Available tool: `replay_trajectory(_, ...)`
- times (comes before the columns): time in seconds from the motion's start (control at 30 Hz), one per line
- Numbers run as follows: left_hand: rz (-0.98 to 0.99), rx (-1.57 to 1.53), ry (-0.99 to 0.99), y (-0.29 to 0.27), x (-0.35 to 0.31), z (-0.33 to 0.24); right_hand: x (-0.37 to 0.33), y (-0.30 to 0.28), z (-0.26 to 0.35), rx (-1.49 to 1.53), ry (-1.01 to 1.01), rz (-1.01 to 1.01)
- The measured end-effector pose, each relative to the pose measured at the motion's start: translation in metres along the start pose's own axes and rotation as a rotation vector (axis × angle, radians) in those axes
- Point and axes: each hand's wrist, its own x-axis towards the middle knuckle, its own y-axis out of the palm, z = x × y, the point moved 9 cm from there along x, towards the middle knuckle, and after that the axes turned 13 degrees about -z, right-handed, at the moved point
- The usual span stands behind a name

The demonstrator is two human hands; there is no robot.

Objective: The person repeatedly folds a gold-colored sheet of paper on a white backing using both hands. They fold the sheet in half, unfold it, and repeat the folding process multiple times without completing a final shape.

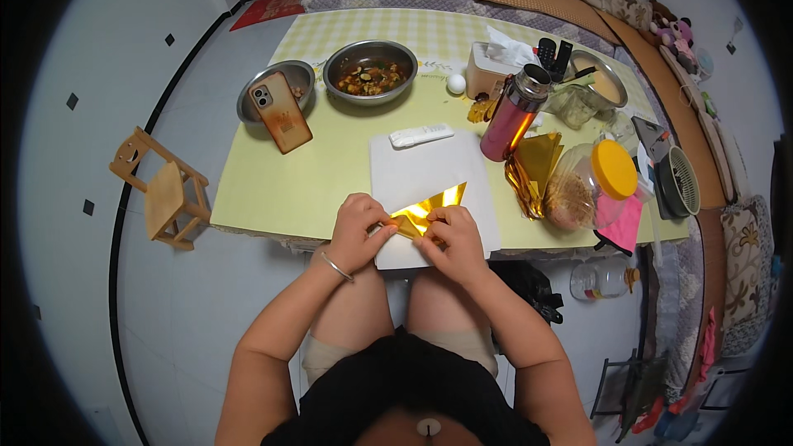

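A shiny gold foil sheet (pixel 423 208), folded to a slanted pointed shape, lies over white paper (pixel 392 173) at the table's near edge. My left hand (pixel 362 233), with a silver bangle at the wrist, pinches the foil's left end. At its lower right edge, my right hand (pixel 454 241) is closed on it with thumb and bent fingers. Beyond the foil a slim white packet (pixel 421 135) rests on the paper. More gold foil sheets (pixel 538 161) are heaped to the right, beside a pink-red thermos (pixel 510 116).
A phone (pixel 282 114) leans on a metal bowl (pixel 304 74) at the left. Another bowl (pixel 396 92) holds food in liquid. A yellow-lidded jar (pixel 613 169), a tissue box (pixel 486 74) and a white egg-like object (pixel 456 83) stand rightward. A small wooden chair (pixel 165 190) is on the floor.
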Motion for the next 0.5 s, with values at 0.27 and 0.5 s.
replay_trajectory(0.27, -0.142, 0.086, -0.189, 0.006, -0.007, 0.022, 0.001, 0.005, -0.005, -0.047, 0.02, -0.039)
replay_trajectory(0.5, -0.183, 0.11, -0.161, 0.006, -0.005, 0.017, 0.0, 0.005, -0.001, -0.114, -0.018, -0.084)
